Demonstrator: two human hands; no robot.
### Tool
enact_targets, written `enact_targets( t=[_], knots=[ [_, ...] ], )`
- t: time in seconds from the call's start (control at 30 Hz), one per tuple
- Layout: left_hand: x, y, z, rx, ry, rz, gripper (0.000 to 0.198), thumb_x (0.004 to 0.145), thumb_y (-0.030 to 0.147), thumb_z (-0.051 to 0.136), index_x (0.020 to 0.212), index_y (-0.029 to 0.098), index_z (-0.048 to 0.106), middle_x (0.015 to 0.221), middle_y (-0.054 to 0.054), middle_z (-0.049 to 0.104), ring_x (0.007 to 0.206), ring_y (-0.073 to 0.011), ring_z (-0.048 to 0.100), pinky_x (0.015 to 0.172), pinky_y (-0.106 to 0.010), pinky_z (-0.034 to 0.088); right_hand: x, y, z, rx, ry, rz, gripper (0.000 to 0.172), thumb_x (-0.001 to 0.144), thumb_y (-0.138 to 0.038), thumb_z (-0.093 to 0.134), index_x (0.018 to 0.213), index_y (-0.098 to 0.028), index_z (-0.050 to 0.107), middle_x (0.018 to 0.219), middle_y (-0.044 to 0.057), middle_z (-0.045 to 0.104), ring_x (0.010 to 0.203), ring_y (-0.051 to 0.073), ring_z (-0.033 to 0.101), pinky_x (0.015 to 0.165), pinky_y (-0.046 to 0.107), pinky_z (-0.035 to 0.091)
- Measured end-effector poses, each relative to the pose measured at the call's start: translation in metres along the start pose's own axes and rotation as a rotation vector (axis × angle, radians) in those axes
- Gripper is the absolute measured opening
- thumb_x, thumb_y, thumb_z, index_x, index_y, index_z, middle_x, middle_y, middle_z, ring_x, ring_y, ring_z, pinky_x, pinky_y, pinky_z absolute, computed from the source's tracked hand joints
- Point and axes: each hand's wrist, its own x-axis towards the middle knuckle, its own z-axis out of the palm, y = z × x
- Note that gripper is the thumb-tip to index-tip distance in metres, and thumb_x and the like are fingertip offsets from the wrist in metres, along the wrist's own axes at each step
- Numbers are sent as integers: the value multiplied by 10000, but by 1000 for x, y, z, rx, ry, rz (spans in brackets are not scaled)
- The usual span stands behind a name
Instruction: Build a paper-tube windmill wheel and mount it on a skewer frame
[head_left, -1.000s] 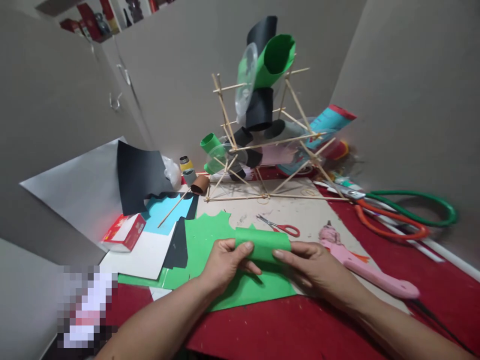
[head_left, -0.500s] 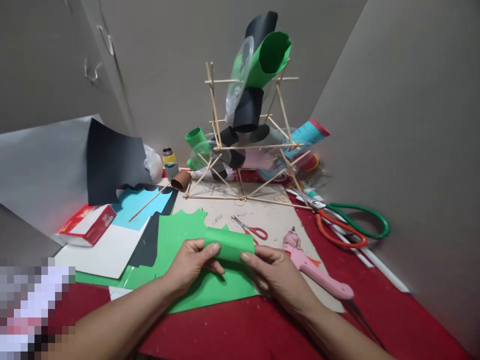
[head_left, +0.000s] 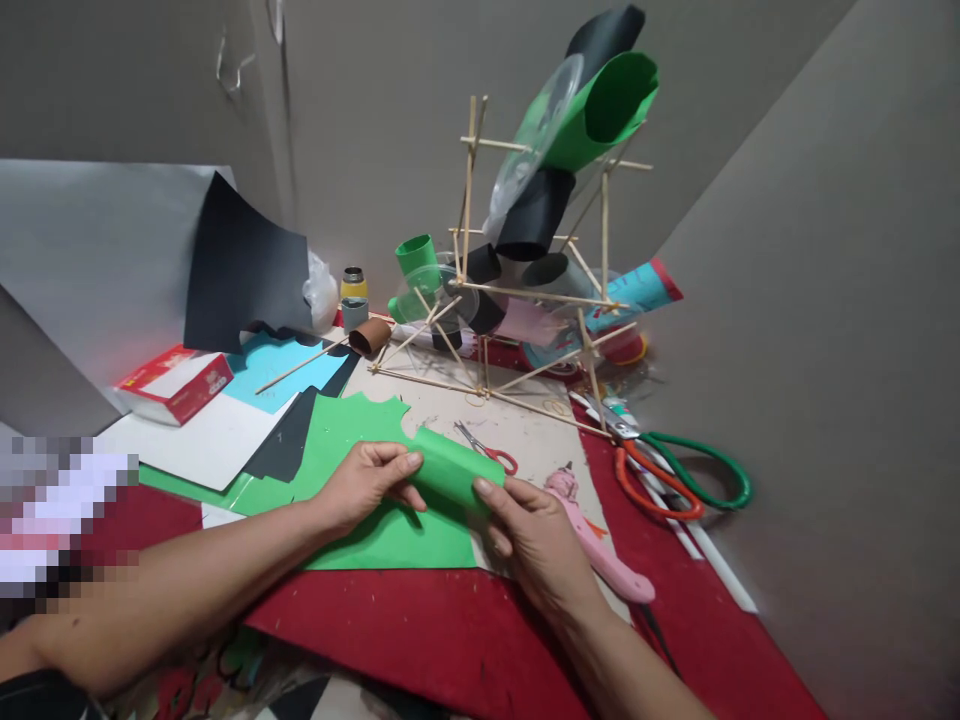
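Note:
A curled piece of green paper is held between my hands, above a larger green sheet with scalloped cuts along its far edge. My left hand pinches its left end, thumb on top. At the right end, my right hand grips it with the thumb over the front; some fingers are hidden behind the paper. Just beyond lie small red-handled scissors. A pink glue gun rests to the right of my right hand.
Behind stands a wooden stick frame carrying green and black paper tubes. Large scissors with green and orange handles lie at right. A red and white box, a blue sheet and a brown tube are at left.
The view has shifted and tilted. The green paper now slants, its right end lower than its left, and both hands still hold it.

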Motion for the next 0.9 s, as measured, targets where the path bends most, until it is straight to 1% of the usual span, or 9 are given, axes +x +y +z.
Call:
enact_targets(
  t=[0.13,0.27,0.37,0.5,0.57,0.73,0.9],
  knots=[
    [0,1,0,26,-15,45,413,759,537,724,698,144,613,563,-42,683,522,-136,650,567,-226,492,1,0,2,8,-27,-22,425,671,-541,811,647,-165,613,355,-86,390,335,46,259,365,189,160],
    [-1,2,2,23,-23,81,397,723,517,761,756,133,664,634,-31,686,548,-146,665,559,-235,507,4,1,3,18,-33,-40,411,640,-510,839,638,-158,625,352,-84,393,345,45,265,378,187,161],
    [-3,2,3,26,-10,113,405,696,516,779,727,125,679,621,-33,674,546,-141,660,537,-219,488,5,4,3,25,-51,-54,405,637,-491,848,632,-167,606,358,-87,398,343,46,278,379,186,183],
    [-3,3,2,-10,-6,167,433,654,542,794,638,136,646,580,-9,640,525,-129,651,536,-215,481,6,10,1,27,-93,-56,394,689,-503,815,665,-187,581,364,-96,406,314,55,302,351,188,217],
    [-3,3,2,-28,-11,167,454,638,554,799,607,139,618,552,10,611,516,-126,652,529,-208,474,6,12,0,23,-105,-53,392,701,-501,809,669,-191,572,368,-95,415,309,58,317,341,190,232],
    [-1,1,1,-68,-83,107,473,599,554,822,748,124,692,701,-29,698,509,-111,646,535,-216,487,4,11,3,18,-106,-29,389,696,-499,816,688,-181,591,364,-96,409,312,54,319,348,185,258],
    [0,-2,1,-81,-110,108,493,593,582,811,708,114,704,684,-52,704,518,-114,634,549,-221,485,1,11,6,20,-107,-1,402,686,-512,816,688,-189,576,364,-100,394,310,50,280,345,189,221]
  ],
)
